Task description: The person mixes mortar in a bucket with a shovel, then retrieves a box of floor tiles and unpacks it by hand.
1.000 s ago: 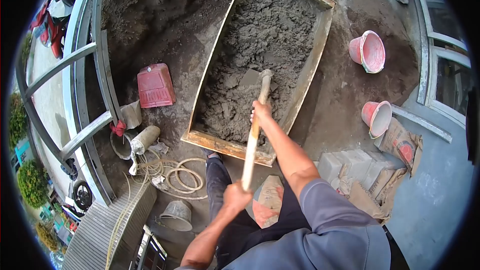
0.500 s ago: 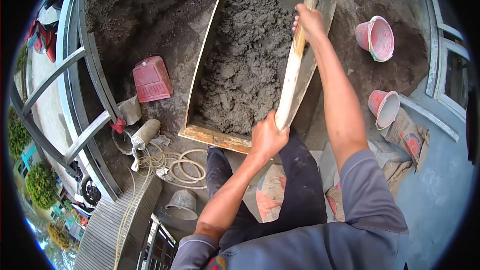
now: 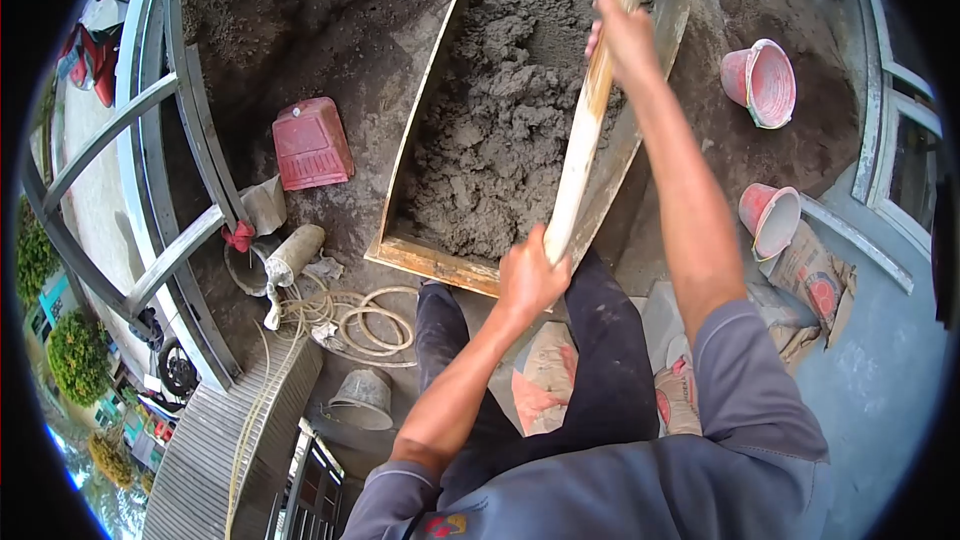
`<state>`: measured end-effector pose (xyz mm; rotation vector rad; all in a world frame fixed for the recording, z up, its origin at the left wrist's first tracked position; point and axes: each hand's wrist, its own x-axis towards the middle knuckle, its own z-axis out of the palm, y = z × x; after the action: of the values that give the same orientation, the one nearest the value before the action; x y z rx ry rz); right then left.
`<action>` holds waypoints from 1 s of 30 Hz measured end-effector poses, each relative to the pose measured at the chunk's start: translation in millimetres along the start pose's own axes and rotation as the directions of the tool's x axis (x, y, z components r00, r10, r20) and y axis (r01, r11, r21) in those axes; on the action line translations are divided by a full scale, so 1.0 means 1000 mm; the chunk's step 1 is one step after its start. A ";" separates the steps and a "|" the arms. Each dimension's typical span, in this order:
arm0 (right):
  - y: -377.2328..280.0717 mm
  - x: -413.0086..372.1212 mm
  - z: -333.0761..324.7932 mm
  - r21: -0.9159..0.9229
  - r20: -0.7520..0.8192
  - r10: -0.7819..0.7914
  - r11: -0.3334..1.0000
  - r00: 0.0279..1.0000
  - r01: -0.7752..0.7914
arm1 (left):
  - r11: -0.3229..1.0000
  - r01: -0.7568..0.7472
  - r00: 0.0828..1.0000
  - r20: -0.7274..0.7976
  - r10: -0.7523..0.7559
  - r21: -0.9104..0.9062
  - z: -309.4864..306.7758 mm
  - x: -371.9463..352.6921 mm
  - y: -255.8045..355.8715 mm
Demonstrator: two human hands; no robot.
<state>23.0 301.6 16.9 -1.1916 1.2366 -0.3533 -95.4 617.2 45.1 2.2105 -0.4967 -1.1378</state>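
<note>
— What's cut off?
— The tool's head. Its wooden handle [image 3: 580, 155] leaves the frame at the top, above the wet mortar [image 3: 490, 130] in the wooden mixing box [image 3: 430, 262].
— Counts?
— One handle, two pink buckets [image 3: 762, 83] at the right.
— Fingers?
— Left hand [image 3: 528, 278] clenched round the handle's near end, and right hand [image 3: 625, 38] wrapped round it higher up.

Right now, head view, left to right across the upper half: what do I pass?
Metal gate frame → red crate → wooden mixing box → upper pink bucket. Handle skipped: it crosses the box.
</note>
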 end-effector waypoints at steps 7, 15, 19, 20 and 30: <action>0.099 0.062 0.065 -0.080 0.126 0.218 0.975 0.968 -0.209 | 0.966 0.237 0.971 -0.013 -0.240 -0.106 -0.027 0.018 0.014; 0.110 -0.093 0.001 -0.053 0.037 0.378 0.925 0.925 -0.375 | 0.973 0.230 0.967 0.112 -0.228 -0.003 0.024 -0.133 -0.026; 0.031 -0.009 -0.069 -0.080 -0.054 0.135 0.987 0.989 -0.139 | 0.991 0.085 0.984 0.164 -0.069 -0.098 0.031 -0.042 0.036; 0.020 0.027 -0.087 -0.064 -0.058 0.122 0.990 0.991 -0.126 | 0.994 0.044 0.988 0.152 -0.029 -0.103 0.030 -0.015 0.053; 0.184 -0.090 -0.050 0.117 -0.076 0.503 0.862 0.861 -0.493 | 0.959 0.256 0.938 0.208 -0.277 0.121 -0.021 -0.132 -0.025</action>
<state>-120.8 420.6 -82.6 -0.7378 1.5510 -0.0826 -151.7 718.2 117.6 2.2912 -0.3516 -1.5476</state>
